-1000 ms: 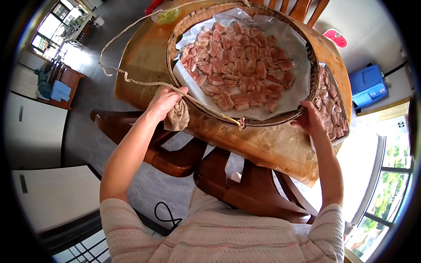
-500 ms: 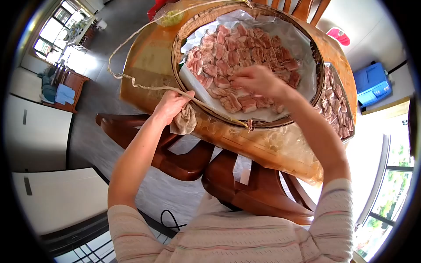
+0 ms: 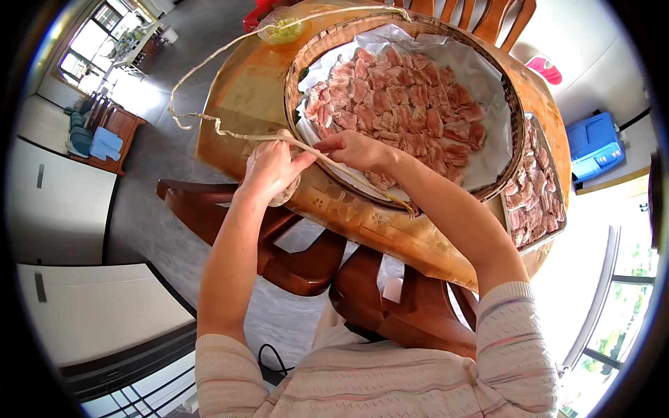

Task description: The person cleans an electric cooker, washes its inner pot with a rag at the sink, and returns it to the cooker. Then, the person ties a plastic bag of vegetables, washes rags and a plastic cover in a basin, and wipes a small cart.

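Note:
A round woven basket point(image 3: 514, 139) sits on the table, lined with white plastic sheeting point(image 3: 491, 80). Raw meat pieces point(image 3: 397, 97) lie side by side in rows across the liner. My left hand point(image 3: 273, 171) is closed around a bunched beige cloth point(image 3: 287, 194) beside the basket's near-left rim. A pale rope point(image 3: 244, 136) attached to the basket passes over that hand. My right hand point(image 3: 355, 150) is over the near-left rim, its fingers bent together close to my left thumb and the rope. What its fingertips pinch, if anything, is hidden.
On the right of the wooden table point(image 3: 240, 90) a metal tray point(image 3: 535, 245) holds more meat pieces. A bowl with something green point(image 3: 282, 31) stands at the far left. Wooden chairs point(image 3: 306, 261) press against the near edge. A blue box point(image 3: 594, 150) is off to the right.
My right hand has moved left and toward me, from above the meat to the rim near my left hand. My left hand has turned slightly, still gripping the cloth.

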Tool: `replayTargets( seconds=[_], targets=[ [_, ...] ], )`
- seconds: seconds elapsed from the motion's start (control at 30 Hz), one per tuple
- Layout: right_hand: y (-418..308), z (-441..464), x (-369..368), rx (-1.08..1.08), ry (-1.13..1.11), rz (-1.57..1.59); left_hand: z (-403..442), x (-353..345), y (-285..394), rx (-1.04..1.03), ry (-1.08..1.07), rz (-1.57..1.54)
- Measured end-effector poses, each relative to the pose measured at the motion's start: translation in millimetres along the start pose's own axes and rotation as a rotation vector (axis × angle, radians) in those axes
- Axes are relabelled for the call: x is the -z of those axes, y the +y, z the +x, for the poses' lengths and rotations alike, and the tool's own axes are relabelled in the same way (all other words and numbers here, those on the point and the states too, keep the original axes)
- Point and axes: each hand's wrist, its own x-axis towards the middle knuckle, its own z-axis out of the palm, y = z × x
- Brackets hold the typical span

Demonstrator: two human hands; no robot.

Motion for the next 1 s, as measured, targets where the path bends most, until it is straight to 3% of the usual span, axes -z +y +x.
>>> replayTargets(
  seconds=[0.1, 0.23, 0.33, 0.53, 0.63, 0.67, 0.73, 0.8, 0.83, 0.93, 0.97, 1.0],
  targets=[
    [3, -6, 2, 0.056, -0.009, 0.101, -3, 9, 1, -0.082, 0.048, -0.213],
    [19, -6, -11, 0.086, 0.031, 0.177, -9, 14, 13, -0.085, -0.210, 0.073],
    [4, -24, -16, 0.074, -0.027, 0.225, -8, -6, 10, -0.175, -0.243, 0.250],
    [16, -34, -22, 0.002, 0.129, 0.296, -10, -8, 17, -0.043, -0.311, 0.139],
    [5, -40, -3, 0.043, 0.453, 0.282, -8, -6, 19, -0.025, -0.340, 0.129],
    [-5, -45, 1, -0.037, 0.617, 0.452, -8, -7, 18, -0.021, -0.324, 0.123],
    [26, -39, 19, 0.095, 0.752, 0.710, -9, -8, 19, -0.012, -0.329, 0.127],
    [46, -38, 33, 0.081, 0.978, 0.328, -6, -5, 22, -0.004, -0.369, 0.154],
    [49, -39, 34, 0.047, 0.987, 0.269, -6, -7, 22, -0.009, -0.358, 0.162],
    [45, -41, 22, -0.052, 0.821, 0.018, -7, -5, 24, -0.001, -0.353, 0.148],
    [47, -41, 17, -0.084, 0.757, -0.317, -7, -4, 24, 0.001, -0.350, 0.146],
    [50, -35, 12, -0.134, 0.705, -0.416, -8, -4, 24, 0.003, -0.347, 0.143]
  ],
)
